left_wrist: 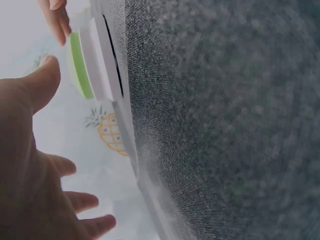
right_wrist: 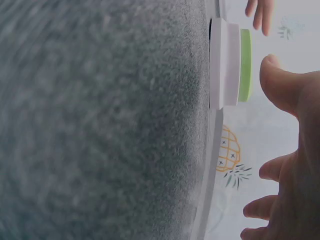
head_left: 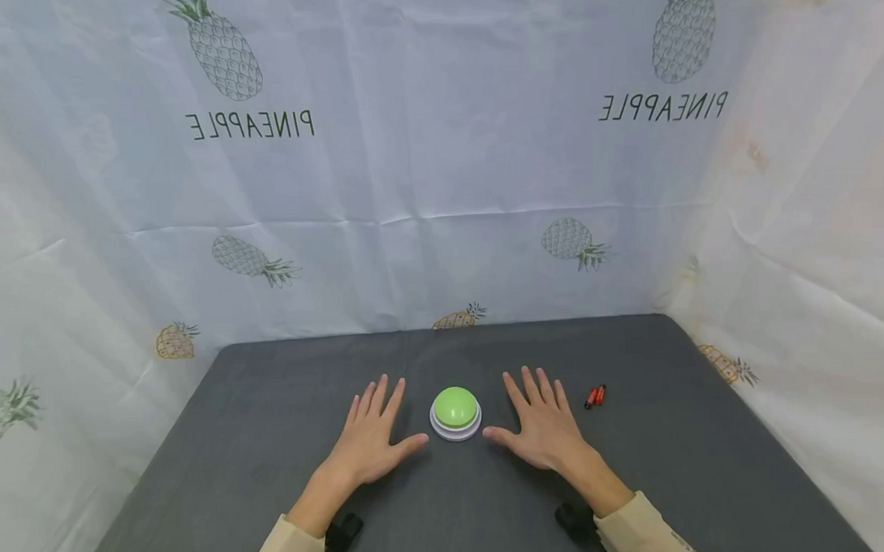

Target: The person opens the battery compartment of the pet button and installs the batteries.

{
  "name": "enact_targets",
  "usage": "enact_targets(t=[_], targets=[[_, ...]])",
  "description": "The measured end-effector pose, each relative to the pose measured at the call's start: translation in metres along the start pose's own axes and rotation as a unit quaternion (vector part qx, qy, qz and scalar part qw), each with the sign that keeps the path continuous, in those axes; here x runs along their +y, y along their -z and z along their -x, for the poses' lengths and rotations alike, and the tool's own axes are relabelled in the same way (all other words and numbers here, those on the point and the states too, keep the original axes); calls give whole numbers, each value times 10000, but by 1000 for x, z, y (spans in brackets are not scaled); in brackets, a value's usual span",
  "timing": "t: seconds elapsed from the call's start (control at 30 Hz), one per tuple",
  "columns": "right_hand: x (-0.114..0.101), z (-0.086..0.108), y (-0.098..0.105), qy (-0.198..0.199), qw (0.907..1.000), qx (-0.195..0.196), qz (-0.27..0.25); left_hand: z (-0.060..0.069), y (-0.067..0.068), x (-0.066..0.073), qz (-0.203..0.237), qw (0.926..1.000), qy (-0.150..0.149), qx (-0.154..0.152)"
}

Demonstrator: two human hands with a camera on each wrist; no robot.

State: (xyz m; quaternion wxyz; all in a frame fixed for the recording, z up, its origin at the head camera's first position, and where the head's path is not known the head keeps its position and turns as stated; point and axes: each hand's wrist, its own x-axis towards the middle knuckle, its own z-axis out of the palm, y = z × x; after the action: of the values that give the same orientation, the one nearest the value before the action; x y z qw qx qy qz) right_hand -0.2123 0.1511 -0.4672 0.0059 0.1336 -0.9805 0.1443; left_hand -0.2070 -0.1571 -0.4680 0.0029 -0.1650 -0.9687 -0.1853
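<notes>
A round push button (head_left: 455, 409) with a green dome and a white base sits on the dark table between the two hands. To its left my left hand (head_left: 371, 445) is held with fingers spread, its thumb pointing at the button and apart from it. My right hand (head_left: 542, 431) mirrors this on the other side, fingers spread and holding nothing. In the left wrist view the button (left_wrist: 90, 62) stands beyond the thumb; the right wrist view shows the button (right_wrist: 230, 65) beside that thumb too. Two small red batteries (head_left: 596, 396) lie to the right of my right hand.
The dark grey table (head_left: 258, 445) has its back edge against a white pineapple-print curtain (head_left: 409, 163). More white cloth (head_left: 813, 214) hangs along the sides. A black wrist camera (head_left: 343, 531) sits under the left wrist, another black one (head_left: 573, 519) under the right.
</notes>
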Motion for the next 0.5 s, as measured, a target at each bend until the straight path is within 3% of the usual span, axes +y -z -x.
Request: enact_targets(t=[0.27,0.5], targets=[[-6,-5,-4,94,9991,56,-399,-5,-1,3,708,9974,7,163],[-15,-9,-4,112,9953,101,-955,-9,-2,8,1388,9899,-81,291]])
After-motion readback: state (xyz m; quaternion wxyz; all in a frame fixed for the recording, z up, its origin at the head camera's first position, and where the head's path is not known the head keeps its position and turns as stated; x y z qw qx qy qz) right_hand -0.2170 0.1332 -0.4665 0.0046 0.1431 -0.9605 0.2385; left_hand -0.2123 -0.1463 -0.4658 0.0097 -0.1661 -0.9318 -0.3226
